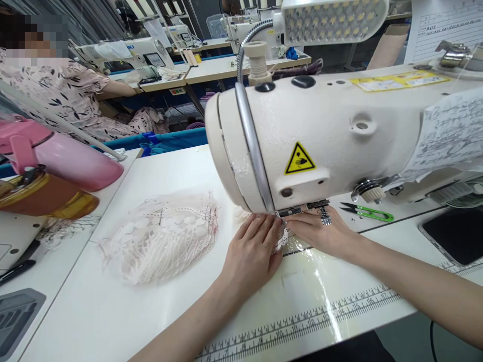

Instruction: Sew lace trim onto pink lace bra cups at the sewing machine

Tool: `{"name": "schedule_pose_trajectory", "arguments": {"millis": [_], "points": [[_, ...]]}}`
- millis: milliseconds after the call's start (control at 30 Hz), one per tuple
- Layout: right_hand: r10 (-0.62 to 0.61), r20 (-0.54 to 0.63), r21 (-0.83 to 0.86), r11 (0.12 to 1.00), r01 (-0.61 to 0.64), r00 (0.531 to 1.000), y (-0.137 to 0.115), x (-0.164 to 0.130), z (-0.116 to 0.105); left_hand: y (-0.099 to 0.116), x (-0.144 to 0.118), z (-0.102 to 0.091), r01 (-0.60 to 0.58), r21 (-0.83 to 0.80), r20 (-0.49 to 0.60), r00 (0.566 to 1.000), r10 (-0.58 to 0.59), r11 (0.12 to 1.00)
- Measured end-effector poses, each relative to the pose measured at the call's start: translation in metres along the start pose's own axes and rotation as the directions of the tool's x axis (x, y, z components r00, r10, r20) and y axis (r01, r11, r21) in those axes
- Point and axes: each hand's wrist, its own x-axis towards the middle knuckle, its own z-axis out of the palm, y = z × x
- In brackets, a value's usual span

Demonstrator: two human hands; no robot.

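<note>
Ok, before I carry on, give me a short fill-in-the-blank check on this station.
The lace pile lies to the ____ of the left hand.
The warning sign on the sewing machine is a yellow ____.
The thread clippers have ____ handles.

Missing words: left; triangle; green.

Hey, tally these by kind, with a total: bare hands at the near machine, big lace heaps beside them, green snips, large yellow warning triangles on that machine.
Left hand and right hand: 2
Big lace heap: 1
Green snips: 1
Large yellow warning triangle: 1
Total: 5
</note>
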Motion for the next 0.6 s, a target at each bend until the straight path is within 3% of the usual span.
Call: {"name": "schedule_pose_trajectory", "arguments": {"millis": [200, 333, 600], "points": [[0.022, 0.063, 0.040, 0.999, -0.025, 0.998, 0.0018, 0.0030, -0.0048, 0.0021, -0.0004, -0.0016, -0.029, 0.071, -0.009, 1.000, 0.030, 0.997], [0.018, 0.031, -0.008, 1.000, -0.018, 0.999, 0.0011, 0.0021, -0.0047, 0.0014, -0.0041, 0.0004, -0.165, 0.107, -0.073, 0.982, 0.173, 0.980], [-0.039, -0.026, -0.083, 0.996, 0.037, 0.999, -0.0005, 0.0026, -0.0033, -0.0076, -0.0062, -0.0018, -0.197, 0.072, -0.048, 0.978, 0.201, 0.978]]}}
